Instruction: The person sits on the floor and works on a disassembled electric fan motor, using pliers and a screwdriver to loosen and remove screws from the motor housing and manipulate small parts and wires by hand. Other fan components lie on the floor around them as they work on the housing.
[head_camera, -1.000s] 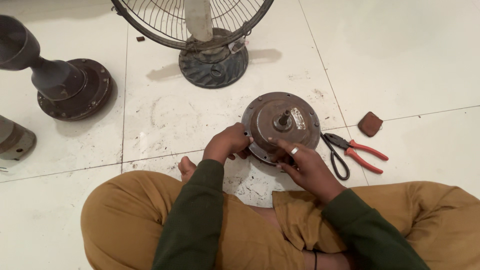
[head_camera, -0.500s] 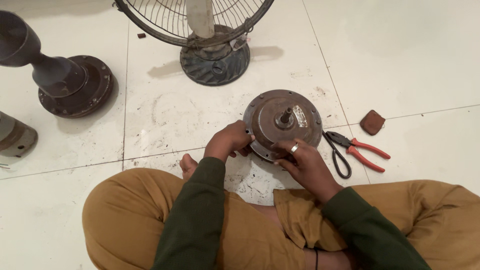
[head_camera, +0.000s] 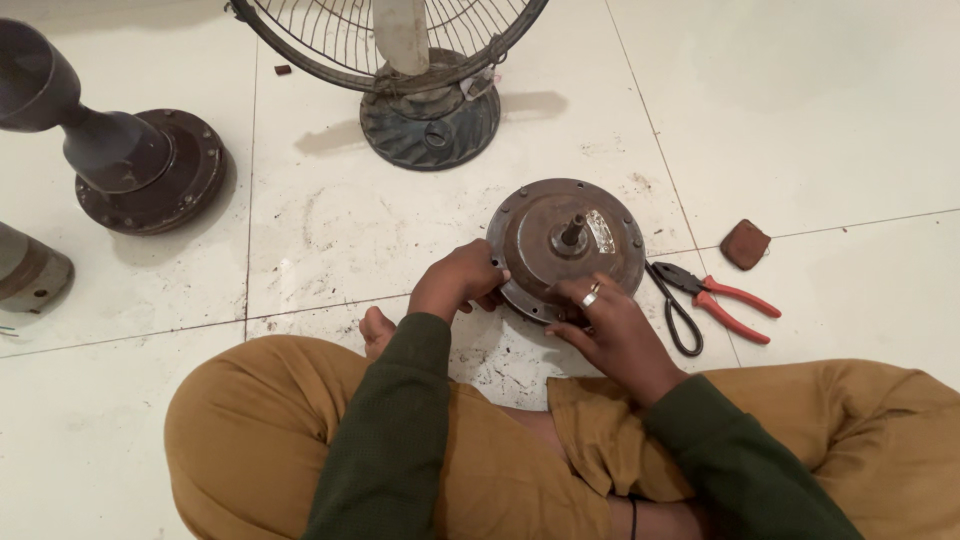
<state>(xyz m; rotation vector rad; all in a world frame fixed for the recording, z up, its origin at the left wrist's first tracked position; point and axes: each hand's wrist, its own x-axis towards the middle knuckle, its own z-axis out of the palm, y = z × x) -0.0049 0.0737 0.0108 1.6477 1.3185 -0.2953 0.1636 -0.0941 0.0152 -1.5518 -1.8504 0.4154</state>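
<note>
Now we grip the round motor housing (head_camera: 566, 248) on the floor (head_camera: 800, 120) between our knees, left hand (head_camera: 460, 282) curled around its near-left rim, right hand (head_camera: 608, 328) resting fingers (head_camera: 575, 295) pressed on its near edge. Since a second ago the housing has barely shifted; we seem to be steadying or turning it. Pliers (head_camera: 715, 298) lie just right, untouched as before.

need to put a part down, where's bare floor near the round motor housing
Bare tile lies left of the motor housing, between it and the dark flared stand, and at far right beyond the brown pad. It is crowded right of the housing, where the red-handled pliers lie, and below it, where left hand and right hand grip its rim.
</note>
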